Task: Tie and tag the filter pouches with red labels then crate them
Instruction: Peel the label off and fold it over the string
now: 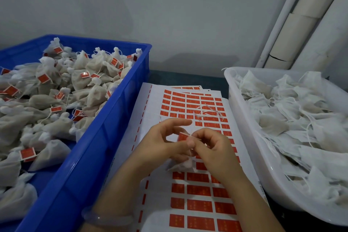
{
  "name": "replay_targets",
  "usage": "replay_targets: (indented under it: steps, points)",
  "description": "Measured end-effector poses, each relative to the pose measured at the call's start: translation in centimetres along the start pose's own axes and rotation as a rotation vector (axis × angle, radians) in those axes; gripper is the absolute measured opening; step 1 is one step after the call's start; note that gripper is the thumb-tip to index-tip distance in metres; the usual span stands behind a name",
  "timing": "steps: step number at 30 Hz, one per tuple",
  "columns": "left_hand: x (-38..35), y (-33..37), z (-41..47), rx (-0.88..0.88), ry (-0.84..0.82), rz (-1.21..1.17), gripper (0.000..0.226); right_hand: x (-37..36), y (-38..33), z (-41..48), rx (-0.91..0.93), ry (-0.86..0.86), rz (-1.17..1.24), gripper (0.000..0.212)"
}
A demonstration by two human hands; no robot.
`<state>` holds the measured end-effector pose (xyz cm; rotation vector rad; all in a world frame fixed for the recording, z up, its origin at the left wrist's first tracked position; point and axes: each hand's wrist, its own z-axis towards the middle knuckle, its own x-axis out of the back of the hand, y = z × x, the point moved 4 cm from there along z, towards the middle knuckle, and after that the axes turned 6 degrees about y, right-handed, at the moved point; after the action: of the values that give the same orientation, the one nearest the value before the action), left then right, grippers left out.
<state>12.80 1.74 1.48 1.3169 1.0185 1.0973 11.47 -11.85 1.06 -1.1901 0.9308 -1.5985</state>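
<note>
A big label sheet (197, 203) with rows of red stickers lies flat on the dark bench (178, 77). More sheets peek out from under its far end.

Both hands are just above the middle of the label sheet, and their fingertips meet. The left hand (165, 141) pinches a red label (182, 136) with its thumb and curled fingers, and its pointer finger sticks out straight. The right hand (212, 147) has its fingers curled in tight and pinches the same red label from the other side, where a thin white string comes out. A small white pouch (183, 165) sits right under the hands, on the label sheet. I cannot tell which fingers hold the pouch itself.

A loose white string (207, 114) lies in loops on the label sheet, a bit past the hands.

To the left of the label sheet, touching its edge, is a blue crate (105, 130). It is full of tagged pouches (90, 88), each one tied shut with a red tag.

To the right of the label sheet is a white tub (243, 118) heaped with untied pouches (293, 118) and their loose strings.

A pale bracelet (107, 217) is on the left wrist, near the close end of the label sheet.
</note>
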Motion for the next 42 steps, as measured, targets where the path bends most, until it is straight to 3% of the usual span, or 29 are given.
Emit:
replay_targets:
  steps: [4, 15, 23, 37, 42]
  points:
    - [0.1, 0.0, 0.2, 0.027, 0.054, 0.003, 0.024, -0.1, -0.1, 0.0, 0.012, 0.0, 0.012, 0.012]
    - [0.7, -0.4, 0.4, 0.065, 0.128, -0.062, 0.01, 0.0, -0.2, 0.0, 0.024, 0.023, 0.024, 0.007]
    - [1.0, -0.2, 0.3, 0.06, 0.147, -0.093, 0.01, 0.0, -0.4, -0.1, 0.013, 0.051, 0.093, 0.011]
    - [1.1, -0.2, 0.3, -0.025, 0.338, 0.02, 0.017, 0.4, -0.6, -0.1, 0.01, 0.11, 0.144, 0.014]
    - [1.1, 0.6, 0.0, -0.149, 0.394, 0.137, 0.025, 0.4, -0.8, -0.1, 0.029, 0.104, 0.13, 0.014]
